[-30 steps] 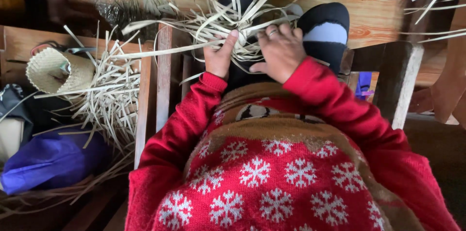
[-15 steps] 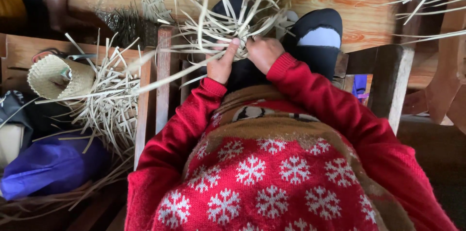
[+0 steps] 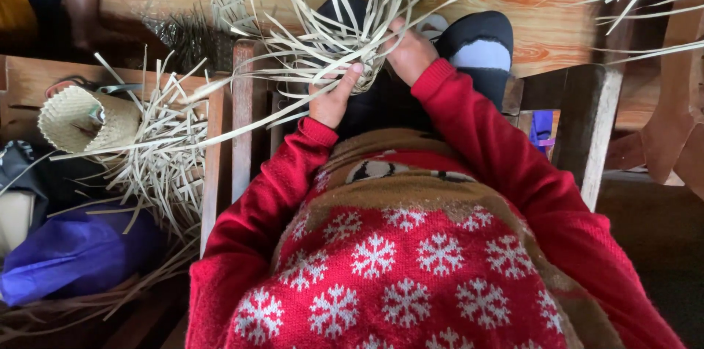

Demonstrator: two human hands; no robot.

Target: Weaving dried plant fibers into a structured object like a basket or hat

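hands: 2 | woven straw piece in hand: 1 | finished woven basket: 1 | purple bag: 1 | loose straw strips: too many to count

You sit over warm orange wood-grain floor across far part of view. Wooden chair frame stands upright left of centre; thick wooden post right, with darker floor near it. More wooden furniture at right edge. Wooden ledge at far left. Your light is soft, even daylight, shadow under furniture.
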